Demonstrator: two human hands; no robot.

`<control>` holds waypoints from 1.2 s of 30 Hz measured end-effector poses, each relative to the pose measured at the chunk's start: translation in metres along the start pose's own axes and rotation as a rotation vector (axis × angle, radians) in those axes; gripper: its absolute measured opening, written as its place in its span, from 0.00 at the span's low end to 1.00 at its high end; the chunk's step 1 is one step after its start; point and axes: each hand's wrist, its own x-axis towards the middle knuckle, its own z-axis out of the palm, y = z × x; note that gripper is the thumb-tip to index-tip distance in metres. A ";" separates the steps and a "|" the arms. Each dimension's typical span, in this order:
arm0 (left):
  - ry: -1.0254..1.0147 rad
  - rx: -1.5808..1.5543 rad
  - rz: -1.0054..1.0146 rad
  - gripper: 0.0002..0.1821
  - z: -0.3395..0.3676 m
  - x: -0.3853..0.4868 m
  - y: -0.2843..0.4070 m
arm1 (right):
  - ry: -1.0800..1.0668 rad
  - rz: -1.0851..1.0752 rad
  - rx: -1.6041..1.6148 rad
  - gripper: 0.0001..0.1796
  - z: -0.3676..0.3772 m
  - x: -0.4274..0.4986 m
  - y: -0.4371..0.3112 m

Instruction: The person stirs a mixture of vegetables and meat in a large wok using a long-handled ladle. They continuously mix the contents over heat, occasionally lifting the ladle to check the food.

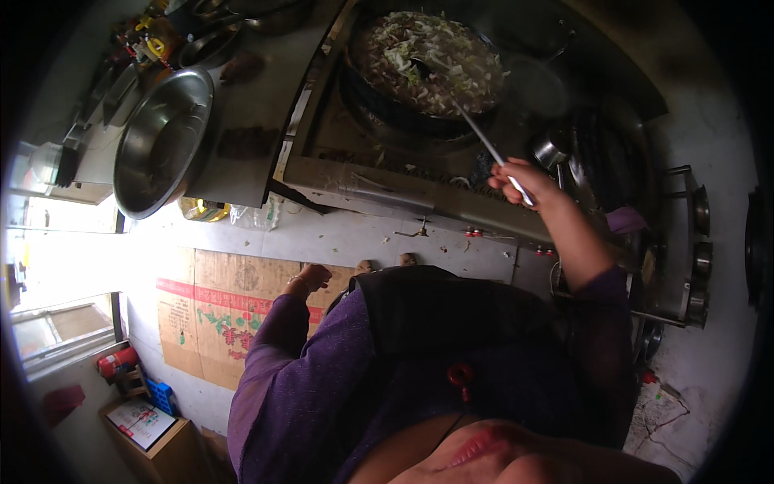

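Observation:
My right hand (521,183) grips the pale handle of a metal ladle (484,138). The ladle's head lies partly sunk among shredded cabbage and other food (435,57) that fills a large dark wok (387,112) on the stove. My left hand (315,277) hangs at my left side over the floor, away from the stove, its fingers loosely curled; whether it holds anything cannot be made out. A large empty steel basin (164,142) rests at the edge of the counter to the left of the stove.
Pans (208,47) and condiment bottles stand at the counter's back left. A small metal pot (550,150) is right of my right hand. Flattened cardboard (211,302) covers part of the floor. A valve handle (420,232) sticks out from the stove front. Shelves with metal bowls (701,260) are at right.

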 end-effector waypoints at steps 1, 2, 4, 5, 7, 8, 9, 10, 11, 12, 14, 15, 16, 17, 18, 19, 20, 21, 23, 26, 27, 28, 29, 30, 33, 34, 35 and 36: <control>0.034 -0.089 -0.033 0.11 0.000 -0.002 0.002 | -0.034 -0.003 0.035 0.06 0.009 0.015 0.003; 0.075 -0.222 -0.112 0.12 0.001 -0.003 0.005 | -0.083 0.003 0.083 0.05 0.016 0.028 0.000; 0.124 -0.113 -0.084 0.15 0.004 -0.008 0.008 | -0.131 0.012 0.180 0.05 0.024 0.036 -0.006; 0.130 0.134 0.028 0.16 0.006 -0.011 0.008 | -0.160 -0.006 0.236 0.05 0.024 0.034 -0.012; 0.121 0.120 0.017 0.17 0.009 -0.017 0.003 | -0.125 -0.049 0.171 0.05 0.019 0.016 -0.021; 0.099 -0.184 -0.117 0.18 0.014 -0.021 0.001 | -0.048 -0.094 0.004 0.06 0.015 0.004 -0.023; 0.089 -0.257 -0.137 0.16 0.018 -0.026 -0.003 | -0.016 -0.163 -0.159 0.07 0.012 -0.009 -0.024; 0.074 -0.246 -0.125 0.14 0.022 -0.031 -0.006 | 0.062 -0.178 -0.332 0.07 0.010 -0.021 -0.025; 0.086 -0.150 -0.109 0.14 0.027 -0.036 -0.009 | 0.115 -0.208 -0.506 0.08 0.007 -0.032 -0.027; 0.180 0.154 0.018 0.13 0.030 -0.045 -0.013 | 0.189 -0.226 -0.682 0.08 0.007 -0.040 -0.027; 0.216 0.324 0.080 0.15 0.036 -0.051 -0.012 | 0.094 -0.247 -0.527 0.08 0.010 -0.051 -0.026; 0.174 0.209 -0.003 0.15 0.036 -0.053 -0.011 | 0.069 -0.246 -0.444 0.07 0.012 -0.056 -0.025; 0.147 0.116 -0.067 0.15 0.035 -0.054 -0.008 | 0.015 -0.227 -0.324 0.08 0.014 -0.058 -0.023; 0.135 0.057 -0.107 0.14 0.033 -0.054 -0.004 | -0.081 -0.226 -0.201 0.08 0.017 -0.058 -0.020; 0.137 0.044 -0.110 0.14 0.030 -0.055 -0.001 | -0.138 -0.197 -0.101 0.08 0.020 -0.057 -0.016; 0.140 0.026 -0.119 0.14 0.026 -0.056 0.003 | -0.206 -0.182 0.010 0.08 0.023 -0.056 -0.012; 0.142 0.012 -0.123 0.14 0.021 -0.057 0.005 | -0.301 -0.154 0.159 0.09 0.026 -0.053 -0.006; 0.146 -0.004 -0.126 0.14 0.018 -0.058 0.007 | -0.355 -0.109 0.209 0.09 0.030 -0.047 -0.001; 0.149 -0.039 -0.130 0.14 0.011 -0.061 0.011 | -0.348 -0.063 0.211 0.09 0.039 -0.029 0.009; 0.136 -0.098 -0.144 0.14 0.003 -0.063 0.014 | -0.182 -0.074 0.098 0.08 0.047 -0.004 0.014; 0.131 -0.111 -0.151 0.14 0.000 -0.063 0.014 | -0.121 -0.093 -0.055 0.10 0.047 0.001 0.016; 0.126 -0.123 -0.158 0.14 -0.002 -0.064 0.014 | -0.135 -0.127 -0.075 0.10 0.045 0.000 0.019; 0.124 -0.139 -0.165 0.14 -0.004 -0.065 0.014 | -0.138 -0.165 -0.104 0.11 0.041 -0.002 0.023; 0.117 -0.145 -0.172 0.14 -0.006 -0.066 0.014 | -0.207 -0.229 -0.112 0.12 0.032 -0.008 0.024; 0.116 -0.174 -0.195 0.14 -0.007 -0.070 0.015 | -0.011 -0.344 -0.323 0.12 -0.002 -0.022 0.027; 0.120 -0.182 -0.204 0.14 -0.006 -0.071 0.015 | 0.055 -0.405 -0.357 0.13 -0.016 -0.024 0.026; 0.122 -0.191 -0.212 0.14 -0.003 -0.074 0.016 | 0.207 -0.369 -0.382 0.14 -0.026 -0.017 0.022; 0.131 -0.203 -0.223 0.14 0.000 -0.076 0.018 | 0.290 -0.397 -0.498 0.14 -0.040 -0.009 0.016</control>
